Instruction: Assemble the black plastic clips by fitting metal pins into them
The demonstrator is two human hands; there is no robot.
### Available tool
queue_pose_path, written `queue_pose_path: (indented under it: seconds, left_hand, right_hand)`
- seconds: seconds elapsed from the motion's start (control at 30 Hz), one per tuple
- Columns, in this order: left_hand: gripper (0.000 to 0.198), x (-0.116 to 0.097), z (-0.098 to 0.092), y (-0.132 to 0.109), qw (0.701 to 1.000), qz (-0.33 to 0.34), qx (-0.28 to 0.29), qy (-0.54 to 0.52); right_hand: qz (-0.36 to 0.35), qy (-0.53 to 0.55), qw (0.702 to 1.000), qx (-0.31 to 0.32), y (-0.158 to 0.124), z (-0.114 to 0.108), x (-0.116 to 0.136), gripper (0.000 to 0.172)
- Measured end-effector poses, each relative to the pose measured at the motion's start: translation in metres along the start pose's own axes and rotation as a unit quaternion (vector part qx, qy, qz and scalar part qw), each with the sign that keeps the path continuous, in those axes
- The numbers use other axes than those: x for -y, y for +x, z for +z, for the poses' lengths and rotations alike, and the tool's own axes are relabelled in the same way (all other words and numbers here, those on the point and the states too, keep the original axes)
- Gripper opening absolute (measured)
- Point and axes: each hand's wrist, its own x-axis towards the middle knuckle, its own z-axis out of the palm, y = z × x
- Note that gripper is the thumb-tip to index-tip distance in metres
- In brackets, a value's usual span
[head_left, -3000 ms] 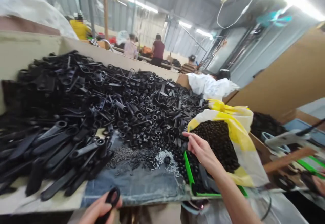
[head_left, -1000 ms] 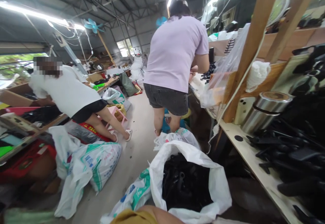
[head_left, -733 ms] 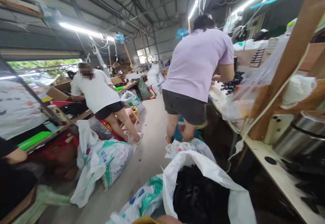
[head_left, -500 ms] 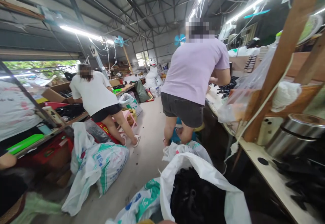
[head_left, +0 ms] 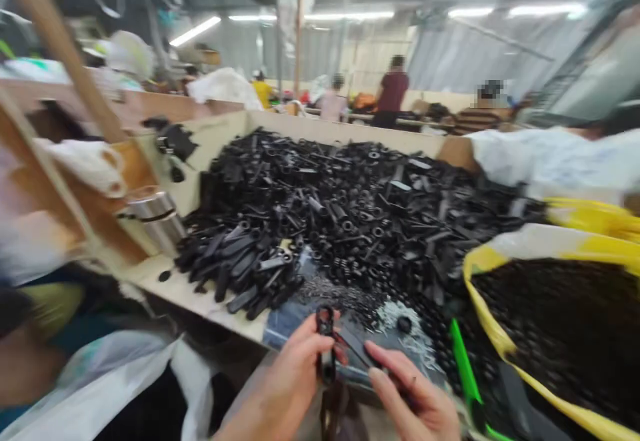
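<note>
Above the front edge of the workbench, my left hand (head_left: 295, 354) is closed around a black plastic part with a ring end (head_left: 325, 324), held upright. My right hand (head_left: 417, 394) pinches a slim black flat piece (head_left: 356, 346), its tip pointing at the part in my left hand. Whether the two pieces touch is blurred. Just beyond my hands, a blue sheet (head_left: 283, 324) carries small metal bits (head_left: 335, 294) and pale thin pieces (head_left: 400, 318). Behind them a big heap of black plastic parts (head_left: 345, 201) covers the bench.
A yellow-rimmed sack (head_left: 483, 308) full of small black pieces stands at the right, beside a bright green strip (head_left: 465, 361). On the left are a steel flask (head_left: 157, 218), a slanting wooden post (head_left: 70, 48) and a white sack (head_left: 187, 381). Several people are farther back.
My view has swung right, from the aisle with two co-workers and sacks to the bench with the black heap. Both my hands and their black pieces are now in sight.
</note>
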Motion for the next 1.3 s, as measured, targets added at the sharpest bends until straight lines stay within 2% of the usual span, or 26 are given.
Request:
queue_pose_path:
  seconds: [0.13, 0.33, 0.43, 0.6, 0.73, 0.87, 1.0, 1.13, 1.17, 1.23, 1.3]
  left_hand:
    - [0.047, -0.001, -0.009, 0.009, 0.997, -0.058, 0.039, -0.013]
    - [0.043, 0.012, -0.014, 0.017, 0.998, -0.019, 0.055, -0.020]
    - [0.039, 0.014, -0.012, 0.019, 0.998, -0.020, 0.055, -0.013]
    - [0.047, 0.021, -0.013, 0.022, 1.000, 0.005, 0.006, -0.019]
    - [0.054, 0.022, -0.012, 0.024, 0.999, -0.006, -0.006, -0.036]
    - [0.050, 0.023, -0.006, 0.024, 0.999, 0.022, -0.018, -0.026]
    - [0.051, 0.028, -0.002, 0.026, 0.996, 0.065, -0.039, 0.034]
    - [0.054, 0.032, -0.007, 0.031, 0.996, 0.047, -0.046, 0.055]
    - [0.055, 0.033, -0.010, 0.031, 0.997, 0.037, -0.044, 0.057]
    - [0.061, 0.036, -0.017, 0.032, 0.996, 0.015, -0.038, 0.079]
    - [0.067, 0.038, -0.024, 0.031, 0.992, -0.004, -0.011, 0.128]
  right_hand:
    - [-0.104, -0.077, 0.991, -0.031, -0.001, 0.011, 0.001, 0.031]
    - [-0.196, -0.153, 0.963, -0.108, -0.009, 0.041, -0.010, 0.027]
    - [-0.241, -0.216, 0.940, -0.105, -0.009, 0.050, -0.017, 0.027]
    - [-0.259, -0.236, 0.930, -0.111, -0.004, 0.061, -0.019, 0.024]
    - [-0.266, -0.218, 0.932, -0.113, 0.001, 0.066, -0.018, 0.024]
    - [-0.262, -0.236, 0.930, -0.103, 0.002, 0.066, -0.018, 0.025]
    - [-0.247, -0.268, 0.928, -0.076, 0.002, 0.064, -0.020, 0.024]
    - [-0.222, -0.264, 0.938, -0.030, 0.004, 0.053, -0.016, 0.025]
    - [-0.203, -0.238, 0.950, -0.005, 0.006, 0.048, -0.014, 0.024]
    - [-0.122, -0.166, 0.978, 0.028, 0.013, 0.037, -0.007, 0.023]
    - [0.001, -0.100, 0.995, 0.011, 0.022, 0.026, 0.001, 0.024]
